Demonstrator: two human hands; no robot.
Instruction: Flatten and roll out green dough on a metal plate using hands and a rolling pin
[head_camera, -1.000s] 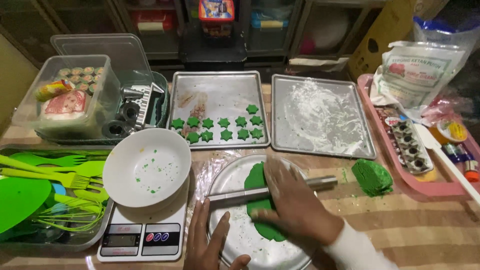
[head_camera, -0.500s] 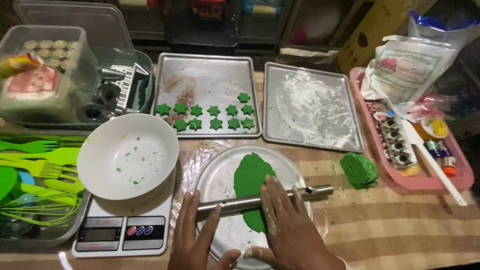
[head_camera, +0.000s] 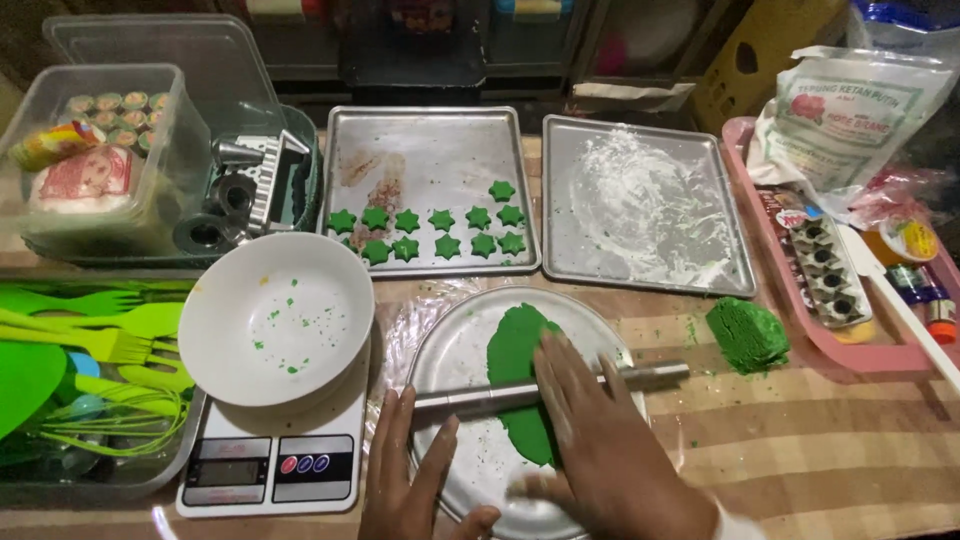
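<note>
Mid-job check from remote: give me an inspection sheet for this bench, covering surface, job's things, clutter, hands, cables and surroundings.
Surface: striped table, green crumbs around the round tray.
Job's things: metal rolling pin lies across flattened green dough on the round tray; dough lump on the table to the right; green star cut-outs on the left baking tray; right baking tray dusted with flour.
Clutter: white bowl on a kitchen scale; green utensils at left; clear box; pink tray; flour bag.
Hands: left hand and right hand both flat on the rolling pin.
Cables: nothing seen.
Surroundings: dark shelves behind, contents unclear.
</note>
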